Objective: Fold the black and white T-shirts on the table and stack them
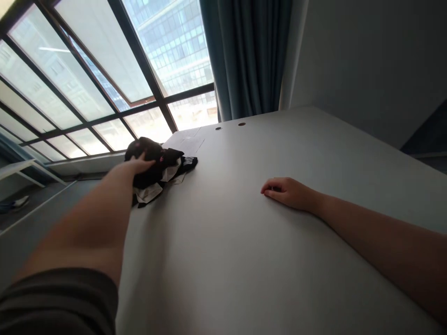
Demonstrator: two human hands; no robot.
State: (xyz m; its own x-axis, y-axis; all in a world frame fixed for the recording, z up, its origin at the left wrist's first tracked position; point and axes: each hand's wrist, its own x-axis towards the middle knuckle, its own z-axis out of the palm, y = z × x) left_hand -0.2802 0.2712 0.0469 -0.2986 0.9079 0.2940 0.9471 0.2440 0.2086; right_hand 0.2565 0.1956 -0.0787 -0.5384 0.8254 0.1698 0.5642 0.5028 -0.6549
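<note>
My left hand is on the dark cloth bundle at the worktop's left edge; I can't tell if its grip is tight | My right hand lies loosely curled on the worktop, grip slack, nothing seen in it | I'd want a big handful, so loose bits don't drag

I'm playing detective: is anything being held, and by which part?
The left hand touches the left side of the dark cloth; whether it grips can't be told. Nothing shows in the right hand.
</note>
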